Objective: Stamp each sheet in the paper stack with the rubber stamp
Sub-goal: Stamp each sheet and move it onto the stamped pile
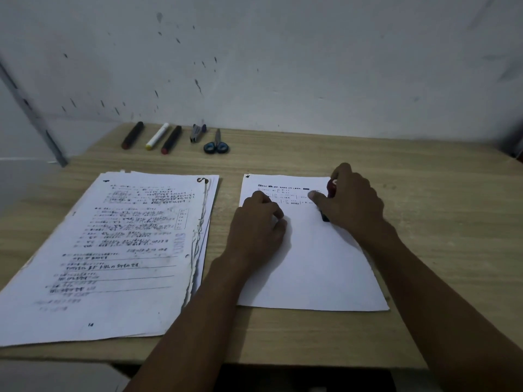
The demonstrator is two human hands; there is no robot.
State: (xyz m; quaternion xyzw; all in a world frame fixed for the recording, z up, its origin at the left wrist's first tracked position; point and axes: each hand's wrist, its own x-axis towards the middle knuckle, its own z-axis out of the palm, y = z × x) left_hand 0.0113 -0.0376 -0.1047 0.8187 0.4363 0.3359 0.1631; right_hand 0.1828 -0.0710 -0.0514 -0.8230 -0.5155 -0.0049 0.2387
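On the light wood-grain counter (424, 193) two lots of paper lie side by side. To the left sits the thick stack of printed white sheets (119, 250), its right edge ragged and uneven, a faint grey stamp mark showing near that edge on the top page. Just to the right, apart from the stack, lies a single white sheet (311, 264) with a few lines of print along its top and the rest bare.

The left hand (256, 224) rests on the upper left part of this single sheet, fingers loosely curled with the knuckles down on the paper, holding nothing. The right hand (353, 199) grips the red-topped rubber stamp with a dark base (331, 189), fingers wrapped round its body and thumb stretched out to the left. The stamp stands over the sheet's upper right area, its dark base low at the paper; whether it touches cannot be told.

Along the back edge of the counter, near the marked white wall (283, 66), lie two dark markers with red ends (132, 135), a white marker with a yellow end (157, 136) between them, a small grey stapler (197, 133) and blue-handled scissors (216, 144).
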